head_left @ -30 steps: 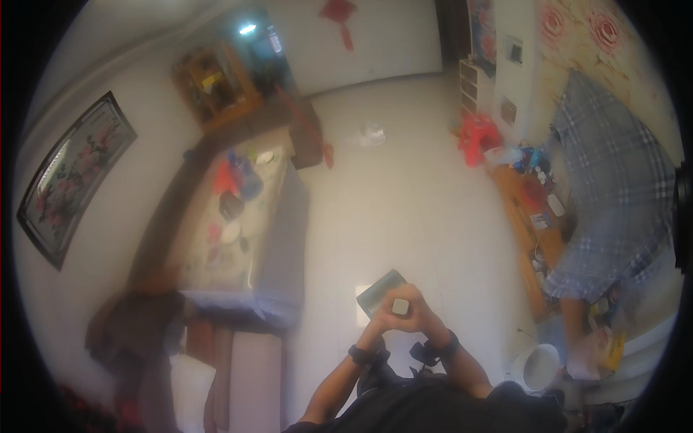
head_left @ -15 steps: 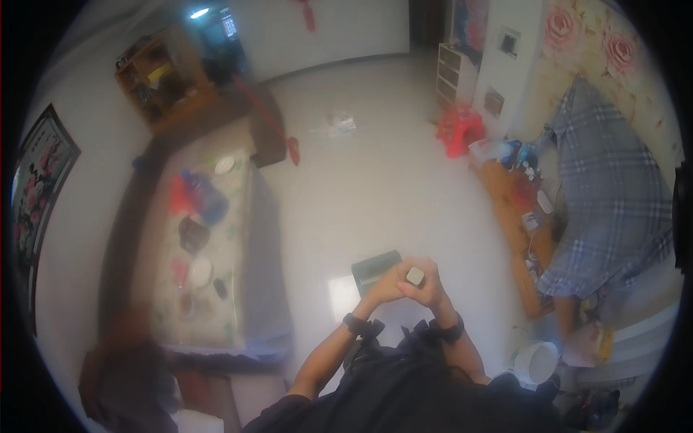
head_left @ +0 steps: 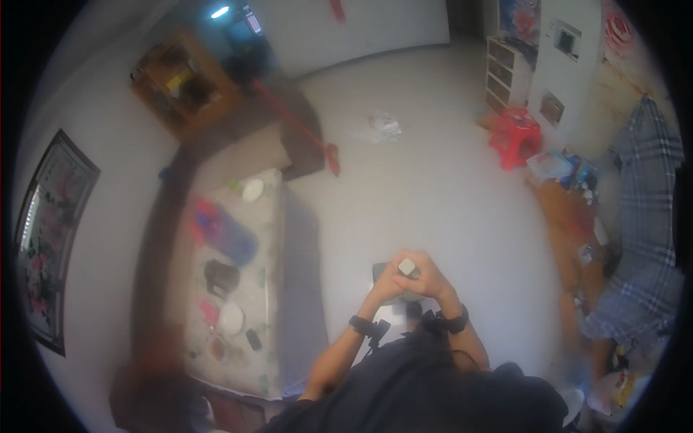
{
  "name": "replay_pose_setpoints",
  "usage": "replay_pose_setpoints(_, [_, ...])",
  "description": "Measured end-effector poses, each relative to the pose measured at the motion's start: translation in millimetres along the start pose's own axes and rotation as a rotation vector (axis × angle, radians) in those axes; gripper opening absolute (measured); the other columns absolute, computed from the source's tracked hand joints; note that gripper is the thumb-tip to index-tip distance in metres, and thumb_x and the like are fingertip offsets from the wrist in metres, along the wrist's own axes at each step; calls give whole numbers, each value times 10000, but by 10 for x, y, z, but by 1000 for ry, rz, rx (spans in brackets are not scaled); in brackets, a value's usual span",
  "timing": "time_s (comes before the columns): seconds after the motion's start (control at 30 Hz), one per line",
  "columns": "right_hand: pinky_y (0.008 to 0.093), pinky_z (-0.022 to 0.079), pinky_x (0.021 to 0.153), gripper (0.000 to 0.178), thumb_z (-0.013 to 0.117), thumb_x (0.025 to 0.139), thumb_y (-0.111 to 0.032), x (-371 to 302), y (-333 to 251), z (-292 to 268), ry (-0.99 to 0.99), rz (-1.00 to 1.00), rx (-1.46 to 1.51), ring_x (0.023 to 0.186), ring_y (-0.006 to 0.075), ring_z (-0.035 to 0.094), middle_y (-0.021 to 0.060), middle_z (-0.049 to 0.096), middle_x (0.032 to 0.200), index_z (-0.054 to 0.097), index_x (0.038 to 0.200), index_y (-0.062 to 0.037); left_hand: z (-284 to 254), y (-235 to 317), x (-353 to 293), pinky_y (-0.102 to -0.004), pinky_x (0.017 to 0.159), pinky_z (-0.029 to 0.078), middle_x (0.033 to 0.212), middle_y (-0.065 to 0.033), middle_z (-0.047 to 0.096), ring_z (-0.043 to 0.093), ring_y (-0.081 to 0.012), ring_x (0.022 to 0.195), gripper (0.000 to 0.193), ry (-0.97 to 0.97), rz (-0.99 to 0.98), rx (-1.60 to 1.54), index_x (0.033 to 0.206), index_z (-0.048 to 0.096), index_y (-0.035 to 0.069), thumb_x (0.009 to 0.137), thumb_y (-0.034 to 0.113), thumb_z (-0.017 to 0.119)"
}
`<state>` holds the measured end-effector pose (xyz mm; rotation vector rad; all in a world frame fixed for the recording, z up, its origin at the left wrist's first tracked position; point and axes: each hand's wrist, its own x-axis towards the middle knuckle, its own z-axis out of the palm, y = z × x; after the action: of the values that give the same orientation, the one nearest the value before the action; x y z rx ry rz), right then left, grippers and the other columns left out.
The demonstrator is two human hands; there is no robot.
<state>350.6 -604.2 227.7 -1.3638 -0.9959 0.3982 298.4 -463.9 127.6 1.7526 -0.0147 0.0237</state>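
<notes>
Both my hands are closed together in front of my body, around something with a pale, squarish end. It looks like the top of a handle seen end-on; the rest is hidden under my fingers. My left hand wraps it from the left, and my right hand from the right. Below them, close to the floor, a dark green flat thing shows in part behind my left hand. Whether it joins the handle I cannot tell. Each wrist wears a black band.
To the left stands a long table with a cover, bearing a plate, a dark container and bags. A cluttered wooden table and a plaid cloth are on the right. A red stool and crumpled clear plastic are farther off.
The room has shifted rightward in the picture as my view turned left. My hands keep their hold. More of the green flat thing is now covered by my hands.
</notes>
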Motion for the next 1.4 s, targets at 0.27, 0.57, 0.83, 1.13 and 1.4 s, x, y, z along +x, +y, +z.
replay_pose_setpoints(0.27, [279, 443, 652, 174, 660, 779, -124, 1539, 696, -263, -166, -64, 11, 705, 133, 536, 51, 572, 757, 541, 876, -42, -1244, -309, 1128, -315, 776, 480, 936, -54, 642, 611, -167, 894, 365, 30, 133, 45, 996, 588, 55, 677, 156, 732])
replay_pose_setpoints(0.57, [255, 427, 647, 185, 674, 752, -74, 3041, 1420, -1051, -66, -44, 27, 697, 108, 497, 24, 540, 740, 517, 843, -38, -1980, -623, 2974, -354, 731, 485, 899, -167, 662, 643, -273, 863, 396, 9, 70, 160, 991, 608, 22, 648, 185, 724])
replay_pose_setpoints(0.83, [249, 429, 644, 136, 631, 739, -35, 4550, 1934, -1807, 145, 27, -181, 674, 109, 506, 36, 556, 732, 501, 777, -35, -2676, -701, 4854, -345, 760, 476, 930, -183, 643, 625, -312, 886, 384, -182, 85, 140, 1070, 575, 42, 714, 162, 656])
replay_pose_setpoints(1.13, [269, 357, 522, 104, 574, 646, -22, 5824, 2660, -2755, 173, -25, -97, 555, 113, 444, 35, 485, 594, 482, 692, -39, -2976, -787, 6467, -327, 845, 463, 1022, -120, 636, 607, -214, 972, 411, -82, 145, 99, 1085, 555, 35, 731, 179, 708])
replay_pose_setpoints(1.4, [270, 403, 563, 98, 591, 699, -50, 7061, 3897, -3740, 123, 11, -82, 588, 123, 484, 51, 506, 618, 519, 751, -9, -3434, -2071, 7999, -326, 836, 471, 1042, -92, 637, 583, -145, 1000, 495, -69, 36, -164, 1095, 551, 14, 668, 151, 761])
